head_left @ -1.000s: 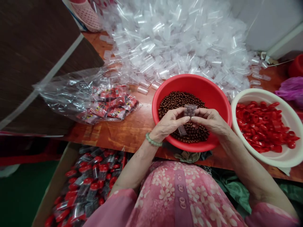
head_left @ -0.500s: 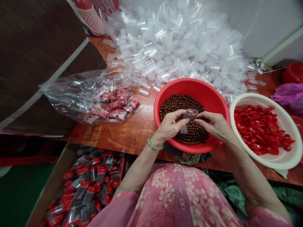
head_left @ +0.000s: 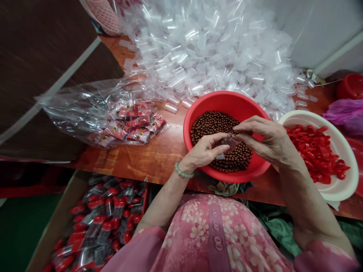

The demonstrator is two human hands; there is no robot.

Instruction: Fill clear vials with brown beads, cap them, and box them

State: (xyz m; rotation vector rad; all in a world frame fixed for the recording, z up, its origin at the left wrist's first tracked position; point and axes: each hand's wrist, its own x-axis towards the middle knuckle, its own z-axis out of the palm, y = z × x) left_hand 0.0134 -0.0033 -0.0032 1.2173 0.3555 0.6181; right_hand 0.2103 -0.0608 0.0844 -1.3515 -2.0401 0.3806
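Observation:
A red basin holds a heap of shiny brown beads. Over the beads, my left hand, with a pale green bead bracelet on its wrist, is closed on a small see-through purplish pouch. The fingertips of my right hand pinch at the pouch's upper edge; their exact contact is partly hidden. Just under my left fingers a clear plastic piece shows; whether it is held or lies on the beads I cannot tell.
A white basin of red plastic caps stands at right. Clear plastic tubes are piled behind. To the left lies a clear bag of red packets. Below it, a carton holds red-capped clear tubes.
My right hand has moved up and slightly right, its fingers now pinching at the pouch top. The pouch mouth, open before, now looks gathered. My left hand has stayed nearly still.

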